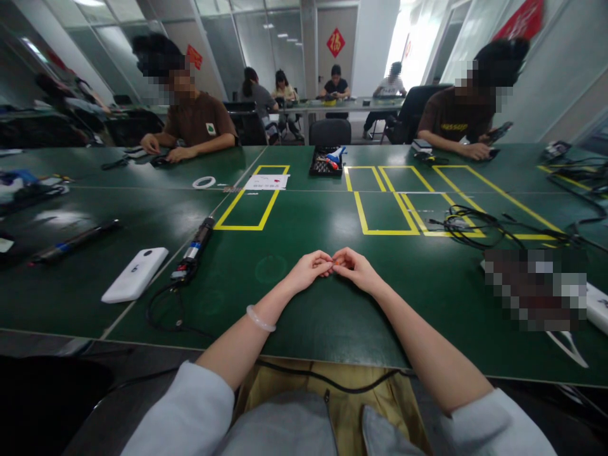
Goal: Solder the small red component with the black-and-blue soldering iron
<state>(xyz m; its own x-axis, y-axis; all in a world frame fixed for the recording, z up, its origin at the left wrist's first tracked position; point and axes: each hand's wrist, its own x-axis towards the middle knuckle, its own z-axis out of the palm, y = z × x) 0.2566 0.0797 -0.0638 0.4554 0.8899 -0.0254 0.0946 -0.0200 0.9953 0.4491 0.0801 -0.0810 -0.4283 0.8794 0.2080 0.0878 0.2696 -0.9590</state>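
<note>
My left hand (311, 269) and my right hand (355, 269) meet fingertip to fingertip above the green table. Both are closed in a pinch. A small orange piece (337, 263) shows at the fingertips of my right hand; it is too small to name. Whatever the left fingers pinch is hidden. Beyond the hands, a black tray (325, 170) holds several small parts and a blue-and-white tool. To the left lie a black rod-like device (194, 250) with a cable and a white power bank (135, 275).
Yellow tape outlines (387, 232) mark the green table (313, 323). A paper sheet (266, 182) and a white tape roll (204, 182) lie at the left. Tangled black cables (468, 225) spread at the right. Two people in brown shirts work across the table.
</note>
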